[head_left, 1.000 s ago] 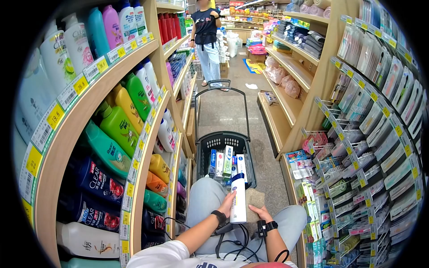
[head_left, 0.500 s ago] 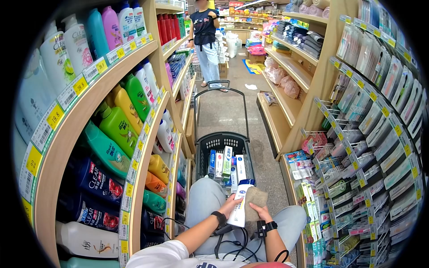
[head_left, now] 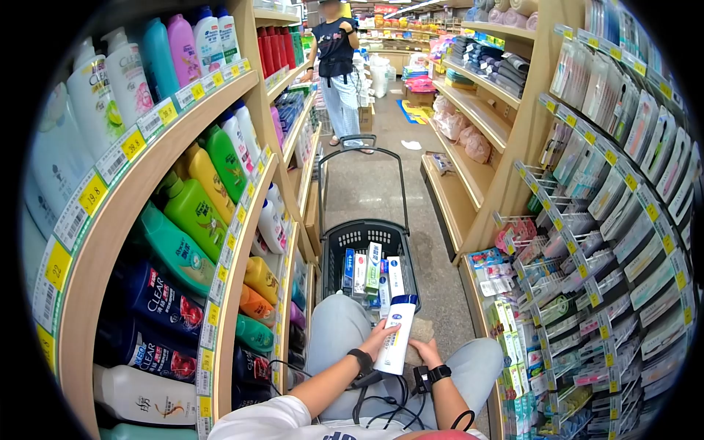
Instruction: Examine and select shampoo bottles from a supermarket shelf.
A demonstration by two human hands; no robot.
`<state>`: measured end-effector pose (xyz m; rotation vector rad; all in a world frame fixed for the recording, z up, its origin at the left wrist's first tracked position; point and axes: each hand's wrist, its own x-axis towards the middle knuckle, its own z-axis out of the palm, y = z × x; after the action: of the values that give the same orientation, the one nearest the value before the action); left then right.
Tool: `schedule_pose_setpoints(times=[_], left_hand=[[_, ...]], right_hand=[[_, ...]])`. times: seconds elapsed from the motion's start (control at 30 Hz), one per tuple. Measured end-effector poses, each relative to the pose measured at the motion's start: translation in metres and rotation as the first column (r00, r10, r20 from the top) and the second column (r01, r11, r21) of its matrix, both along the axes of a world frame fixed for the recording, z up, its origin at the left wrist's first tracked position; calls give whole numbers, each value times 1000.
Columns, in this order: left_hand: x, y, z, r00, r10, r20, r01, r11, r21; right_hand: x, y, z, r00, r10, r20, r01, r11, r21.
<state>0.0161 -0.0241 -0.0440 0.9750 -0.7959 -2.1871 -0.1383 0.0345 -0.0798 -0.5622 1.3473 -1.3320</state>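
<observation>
My left hand point(head_left: 379, 340) is closed round a white bottle point(head_left: 396, 339) with a dark blue cap, tilted above my lap with its cap end away from me. Beside the bottle, my right hand point(head_left: 426, 353) grips a grey-brown cloth point(head_left: 420, 329), which is partly hidden behind the bottle and my fingers. Just beyond my knees stands a dark shopping basket point(head_left: 367, 232) with a raised pull handle. Several toothpaste-like boxes point(head_left: 374, 265) lie in it, mostly white, blue and green.
Shelves on the left hold shampoo bottles point(head_left: 194, 213) close to my arm. Racks of packaged small goods point(head_left: 616, 271) curve along the right. A person point(head_left: 337, 70) stands further up the aisle, near the left shelves. Cables point(head_left: 389, 403) lie across my lap.
The cloth has dropped lower and back behind the bottle, with my right hand still on it. The bottle has stayed nearly in place, its front now more exposed.
</observation>
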Motion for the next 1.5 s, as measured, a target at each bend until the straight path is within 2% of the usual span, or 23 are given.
schedule_pose_setpoints(times=[0.03,0.13,0.23,0.33,0.43,0.53,0.63,0.73,0.8,0.9,1.03,1.2,1.3,1.5], left_hand=[[0,-1,-3,1000,9,-1,-9,1000,1],[0,-3,-9,1000,25,-5,-25,1000,9],[1,-5,-12,1000,26,-6,-26,999,30],[0,-5,-12,999,31,-13,-31,999,39],[0,-5,-14,999,36,-15,-35,999,35],[0,-5,-15,998,62,-5,-61,997,47],[-1,-3,-12,995,96,3,-96,992,80],[0,-4,-11,995,99,9,-100,992,78],[-1,-3,-12,995,104,8,-105,992,65],[1,-5,-17,999,39,0,-39,999,38],[1,-4,-11,999,34,-9,-33,999,42],[0,-5,-9,999,26,-41,-23,998,55],[0,-3,-10,998,30,-49,-30,1000,6],[1,-3,-15,1000,16,25,-15,999,-48]], right_hand=[[0,0,-2,998,-32,51,31,999,18],[-6,-1,-4,994,-98,-40,99,994,37],[-7,0,0,993,-115,-5,115,993,21],[-6,1,11,996,-25,82,24,1000,15],[0,2,20,979,4,206,2,1000,-26],[-7,-2,13,884,17,467,4,999,-45],[-11,-3,11,821,62,567,-38,998,-54],[-8,-1,10,896,79,438,-44,995,-90],[-5,1,14,923,42,382,-26,999,-47],[-4,1,15,953,5,302,-3,1000,-7],[-4,-1,8,970,8,243,-4,1000,-14],[-6,-1,6,958,38,285,-34,999,-19],[-6,1,15,950,21,310,-26,1000,11],[-5,1,14,952,-39,303,27,999,43]])
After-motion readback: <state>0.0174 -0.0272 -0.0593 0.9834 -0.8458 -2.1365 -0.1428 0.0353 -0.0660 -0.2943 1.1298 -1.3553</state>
